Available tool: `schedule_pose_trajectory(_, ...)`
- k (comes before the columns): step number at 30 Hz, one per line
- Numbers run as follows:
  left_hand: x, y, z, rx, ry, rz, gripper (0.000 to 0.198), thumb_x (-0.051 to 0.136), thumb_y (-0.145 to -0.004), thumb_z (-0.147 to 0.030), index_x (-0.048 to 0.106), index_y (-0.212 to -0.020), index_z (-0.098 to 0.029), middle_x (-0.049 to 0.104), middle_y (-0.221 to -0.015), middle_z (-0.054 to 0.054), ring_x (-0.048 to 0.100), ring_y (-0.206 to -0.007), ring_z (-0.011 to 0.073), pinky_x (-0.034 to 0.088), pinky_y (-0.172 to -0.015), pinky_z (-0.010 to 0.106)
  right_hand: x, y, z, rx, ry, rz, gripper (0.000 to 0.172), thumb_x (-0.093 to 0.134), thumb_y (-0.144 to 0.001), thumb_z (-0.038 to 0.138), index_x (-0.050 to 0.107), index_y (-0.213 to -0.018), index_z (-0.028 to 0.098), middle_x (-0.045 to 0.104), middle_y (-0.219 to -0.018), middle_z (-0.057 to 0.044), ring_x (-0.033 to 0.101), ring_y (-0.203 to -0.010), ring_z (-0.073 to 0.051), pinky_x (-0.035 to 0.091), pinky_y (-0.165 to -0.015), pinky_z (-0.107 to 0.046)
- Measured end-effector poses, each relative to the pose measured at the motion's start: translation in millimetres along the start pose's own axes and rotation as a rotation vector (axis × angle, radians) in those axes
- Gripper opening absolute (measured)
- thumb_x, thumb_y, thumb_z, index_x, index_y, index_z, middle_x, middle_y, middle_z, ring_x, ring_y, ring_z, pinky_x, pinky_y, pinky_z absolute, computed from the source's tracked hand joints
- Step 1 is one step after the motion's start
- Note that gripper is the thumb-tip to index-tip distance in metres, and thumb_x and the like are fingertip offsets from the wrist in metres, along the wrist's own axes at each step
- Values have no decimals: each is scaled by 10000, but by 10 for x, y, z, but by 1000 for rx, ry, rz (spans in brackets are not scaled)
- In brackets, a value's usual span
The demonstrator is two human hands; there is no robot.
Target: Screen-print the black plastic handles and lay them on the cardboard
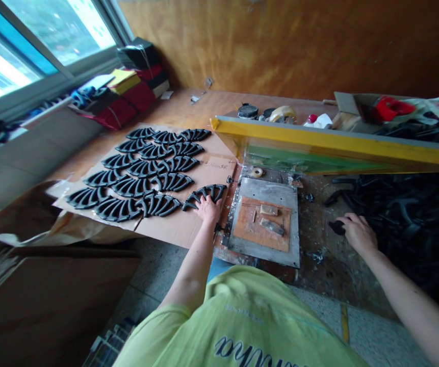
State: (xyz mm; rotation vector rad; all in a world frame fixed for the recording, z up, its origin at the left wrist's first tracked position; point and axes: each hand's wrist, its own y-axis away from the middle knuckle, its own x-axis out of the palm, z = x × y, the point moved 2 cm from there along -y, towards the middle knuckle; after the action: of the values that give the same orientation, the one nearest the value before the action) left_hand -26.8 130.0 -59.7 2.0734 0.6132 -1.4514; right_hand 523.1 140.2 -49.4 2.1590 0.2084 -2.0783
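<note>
Rows of black curved parts (127, 186) lie fanned out and overlapping on a sheet of brown cardboard (169, 232). My left hand (208, 208) reaches down to a shorter fan of the same parts (194, 198) at the right edge of the cardboard. Its fingers close over the near end of one part, which they partly hide. Far to the right, my right hand (359, 233) grips a small dark piece (337, 227) between thumb and fingers. Beside that hand, a large heap of black parts (414, 219) spreads over the worktop.
Between my hands is a grey metal plate (293, 224) with a brown board and small blocks. Above it tilts a yellow-edged screen frame (318, 135). Behind stand a tape roll (283, 113), tins and an open carton (347, 104). Boxes (138, 97) line the window side.
</note>
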Motion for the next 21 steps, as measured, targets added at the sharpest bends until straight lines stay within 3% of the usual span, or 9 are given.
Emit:
schedule_pose_trajectory(2, -24, -38, 6, 5, -7, 9, 533, 553, -857, -578, 676, -1238, -226, 557, -1434, 147, 467, -1279, 409, 400, -1019, 568, -175, -43, 263, -38, -28, -80, 363, 443, -953, 234, 725, -1175, 178, 674, -1137, -132, 547, -1016, -274, 467, -919, -386)
schedule_pose_trajectory(5, -82, -5, 27, 29, -15, 36, 500, 588, -836, -579, 710, -1192, -250, 593, -1398, 123, 504, -1233, 398, 432, -986, 547, -371, -74, 873, -144, -154, -138, 385, 459, -974, 265, 670, -1284, 176, 691, -1068, -131, 578, -989, -265, 470, -908, -376)
schedule_pose_trajectory(8, -168, 129, 48, 65, -19, 55, 519, 597, -829, -593, 703, -1219, -266, 608, -1381, 116, 523, -1217, 387, 459, -953, 519, -464, -53, 1549, -310, -326, -167, 402, 455, -998, 264, 618, -1361, 210, 694, -1043, -90, 626, -929, -213, 494, -870, -324)
schedule_pose_trajectory(11, -285, 265, 77, 111, -32, 38, 520, 591, -841, -590, 695, -1240, -272, 635, -1346, 106, 537, -1204, 371, 472, -939, 482, -481, -61, 2052, -444, -393, -207, 354, 475, -1000, 240, 675, -1292, 227, 702, -994, -69, 635, -917, -196, 508, -857, -311)
schedule_pose_trajectory(16, -514, 175, 144, 161, -40, -14, 512, 613, -841, -585, 698, -1238, -273, 639, -1350, 90, 547, -1200, 342, 476, -944, 441, -450, -177, 2457, -529, -386, -242, 331, 542, -936, 127, 750, -1156, 261, 712, -1019, -60, 619, -922, -204, 525, -855, -343)
schedule_pose_trajectory(21, -737, -381, 43, 190, -19, -36, 493, 620, -843, -580, 701, -1231, -287, 600, -1409, 88, 532, -1231, 342, 473, -951, 439, -447, -156, 2579, -483, -343, -263, 420, 488, -885, 48, 747, -1155, 239, 711, -1061, -80, 619, -994, -247, 552, -866, -395)
